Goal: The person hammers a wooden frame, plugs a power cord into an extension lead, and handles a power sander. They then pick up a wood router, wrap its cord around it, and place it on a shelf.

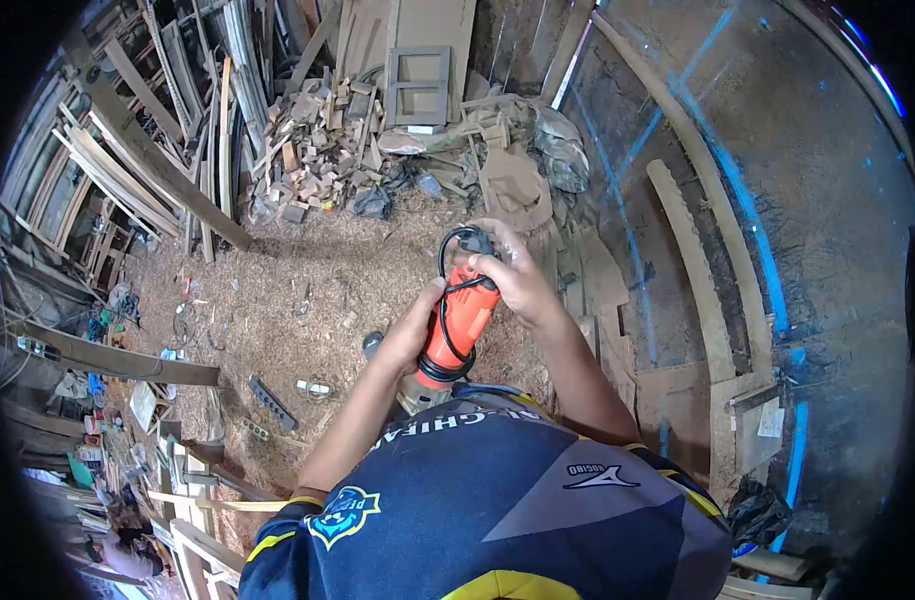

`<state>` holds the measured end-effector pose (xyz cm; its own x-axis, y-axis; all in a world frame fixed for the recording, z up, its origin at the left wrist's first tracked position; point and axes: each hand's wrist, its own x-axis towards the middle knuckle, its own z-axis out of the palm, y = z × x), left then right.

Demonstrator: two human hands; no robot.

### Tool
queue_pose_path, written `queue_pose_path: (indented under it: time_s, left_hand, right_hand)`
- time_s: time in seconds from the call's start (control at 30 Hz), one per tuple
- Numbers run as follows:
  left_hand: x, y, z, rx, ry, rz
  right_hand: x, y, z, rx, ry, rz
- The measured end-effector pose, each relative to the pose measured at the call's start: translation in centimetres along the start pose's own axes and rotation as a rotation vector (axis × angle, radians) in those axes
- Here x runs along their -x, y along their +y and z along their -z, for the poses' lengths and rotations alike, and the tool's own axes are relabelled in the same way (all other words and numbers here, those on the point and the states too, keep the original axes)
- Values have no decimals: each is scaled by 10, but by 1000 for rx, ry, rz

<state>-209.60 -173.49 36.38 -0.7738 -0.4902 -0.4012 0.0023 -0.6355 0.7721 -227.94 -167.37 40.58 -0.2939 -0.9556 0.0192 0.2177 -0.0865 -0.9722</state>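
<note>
An orange power tool (467,318) with a black cord wound around it is held close in front of my body, tilted. My left hand (414,328) wraps the left side of its orange body. At its upper end, my right hand (509,272) is closed on the tool and the looped black cord (443,262). Some fingers of both hands are hidden behind the tool.
Wood offcuts (322,150) lie heaped beyond my hands, beside a small wooden frame (418,86). Long planks (127,180) lean at the left. A dark power strip (272,402) lies on the shaving-covered floor (277,280). A blue-marked panel (827,200) stands at the right.
</note>
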Motion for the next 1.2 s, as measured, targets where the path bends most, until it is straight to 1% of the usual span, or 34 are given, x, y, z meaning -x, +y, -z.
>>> queue_pose_path:
  time_s: [0.03,0.07,0.13,0.17,0.2,0.27,0.33,0.37,0.4,0.43,0.47,0.53,0.57,0.63,0.77,0.83,0.87,0.93,0.97,1.03,1.07,1.13,1.17,1.2]
  left_hand:
    - [2,5,-6,-17,-4,-56]
    - [0,6,-6,-13,2,-60]
    - [-1,9,-9,-43,-19,-87]
    - [1,13,-9,-26,-11,-28]
    - [0,14,-9,-23,-9,-29]
    - [-2,14,-10,15,-74,-74]
    - [-5,9,-10,4,-72,-98]
    - [-6,7,-11,-5,-25,-125]
    - [-7,7,-14,-14,20,-150]
    - [-3,9,-19,10,32,-143]
    - [-4,8,-19,11,30,-142]
    - [-6,5,-16,-172,85,-205]
    - [-8,4,-17,-172,83,-203]
    - [-10,5,-20,-122,63,-198]
    - [-7,6,-25,-238,117,-173]
    - [-17,-4,-21,-283,120,-334]
    - [-21,-8,-19,-280,120,-330]
    - [-24,-10,-22,-291,137,-353]
    - [-24,-11,-23,-287,139,-352]
    - [-25,-15,-25,-291,140,-419]
    - [-29,-19,-21,-289,142,-418]
    - [-35,-19,-18,-157,135,-330]
    - [-35,-22,-18,-30,106,-288]
    - [-31,-17,-23,-31,105,-290]
  right_hand:
    - [-5,6,3,64,-32,22]
    - [-6,6,2,64,-40,21]
    - [-6,4,-1,177,-62,62]
    - [-6,4,-2,178,-66,61]
    - [-6,4,-4,190,-59,91]
    - [-7,6,-2,203,-55,120]
    - [-10,7,1,417,-35,391]
    - [-9,7,1,417,-37,393]
    - [-7,5,-3,348,-4,356]
    - [-4,4,-5,279,31,317]
    - [-3,5,-4,280,33,316]
    - [-3,7,-1,260,30,346]
    - [-2,7,-1,261,33,346]
    - [-1,6,-2,164,21,247]
    - [4,3,4,223,46,293]
    - [7,7,10,162,37,180]
    - [8,11,14,163,39,176]
    - [10,17,18,3,-1,152]
    - [11,19,19,5,-4,148]
    - [16,16,13,-131,20,75]
    - [16,16,9,-130,18,73]
    - [16,16,3,-75,137,78]
    - [16,19,5,-80,123,72]
    - [16,22,5,-80,122,74]
